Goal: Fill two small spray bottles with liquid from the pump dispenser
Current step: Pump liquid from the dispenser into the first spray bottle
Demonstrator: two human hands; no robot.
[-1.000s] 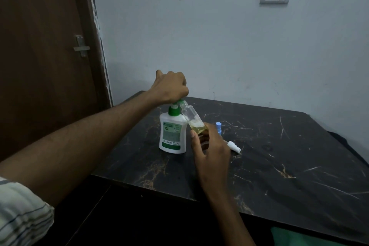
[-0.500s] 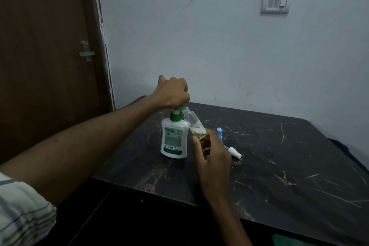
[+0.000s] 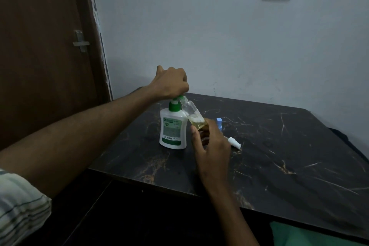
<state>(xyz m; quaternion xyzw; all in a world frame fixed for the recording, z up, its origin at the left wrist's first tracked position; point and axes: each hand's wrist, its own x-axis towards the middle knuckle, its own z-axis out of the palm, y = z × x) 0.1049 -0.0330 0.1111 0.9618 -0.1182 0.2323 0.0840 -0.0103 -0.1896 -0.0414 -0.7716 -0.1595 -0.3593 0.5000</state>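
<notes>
At mid-frame the first bottle looks about a third full of yellowish liquid, so by my reading filling is under way, and the blue-capped item just right of it may be the second bottle, not yet filled. The left hand is clenched on the pump head. The right hand grasps the tilted bottle's base, its neck touching the spout; a white sprayer lies just beside that hand on the table.

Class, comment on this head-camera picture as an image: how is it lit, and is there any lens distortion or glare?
Head view: dim, flat light with a bluish cast on the wall; dark marble table shows no strong glare; wide-angle lens bows the door frame; pump dispenser label is too soft to read.
</notes>
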